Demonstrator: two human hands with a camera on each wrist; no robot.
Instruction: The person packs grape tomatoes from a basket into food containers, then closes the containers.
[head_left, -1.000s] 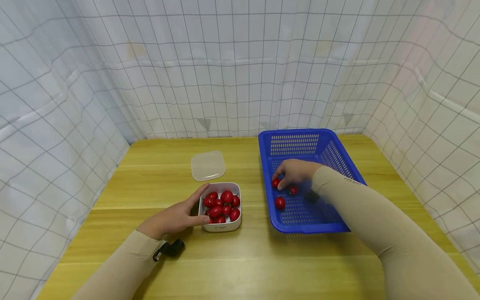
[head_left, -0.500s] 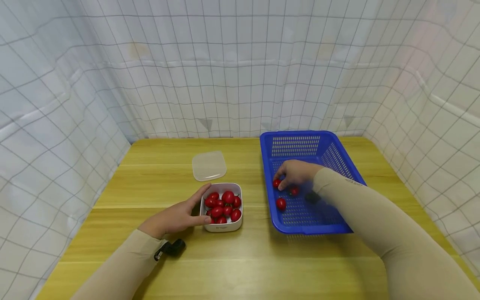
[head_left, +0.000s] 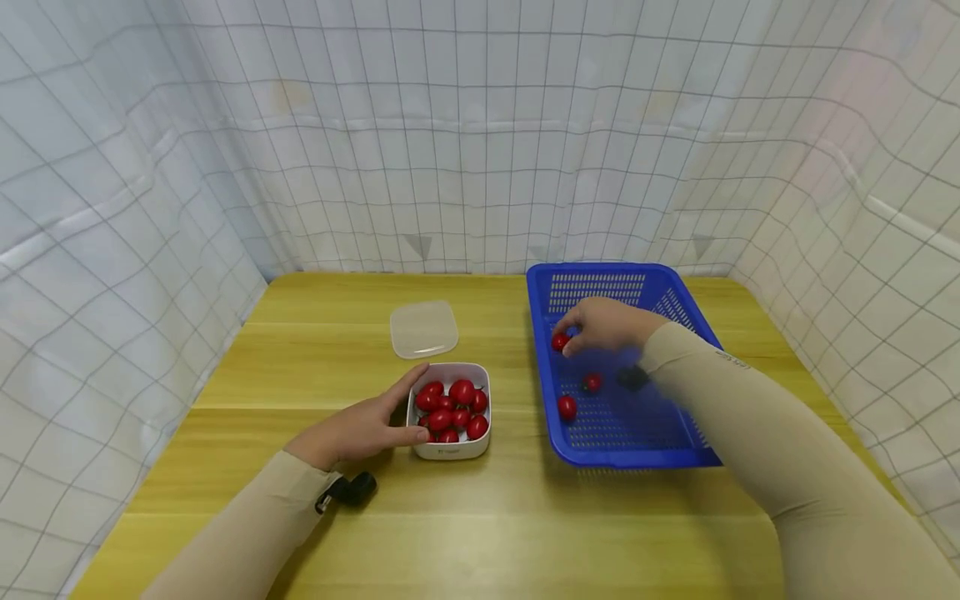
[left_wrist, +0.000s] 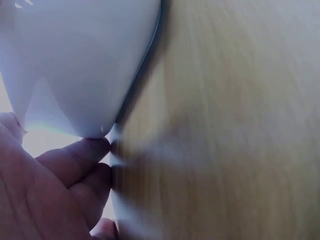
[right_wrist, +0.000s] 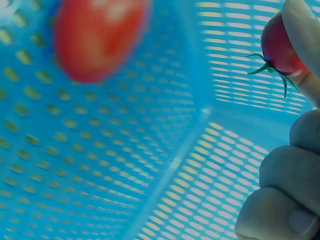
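My left hand [head_left: 356, 432] holds the left side of a small white container [head_left: 452, 452], its thumb at the near corner and its index finger along the far-left rim. Several red cherry tomatoes [head_left: 439, 420] fill the container. In the left wrist view, bent fingers [left_wrist: 75, 157] touch its smooth wall close to the tabletop. My right hand [head_left: 609, 323], over the blue basket [head_left: 553, 433], pinches a cherry tomato [head_left: 559, 342] between thumb and finger. Its green stalk end shows in the right wrist view. Two more tomatoes, one nearer me [head_left: 567, 407] and one with a green top [head_left: 592, 382], lie on the basket floor.
A flat translucent lid [head_left: 423, 330] lies on the wooden table [head_left: 480, 533] behind the container. White grid-patterned curtains [head_left: 480, 142] enclose the table at the back and both sides. The basket's raised rim surrounds the loose tomatoes.
My right hand has lifted the cherry tomato off the basket floor, up and slightly away from me. The left hand keeps its place on the container; the head view has shifted slightly.
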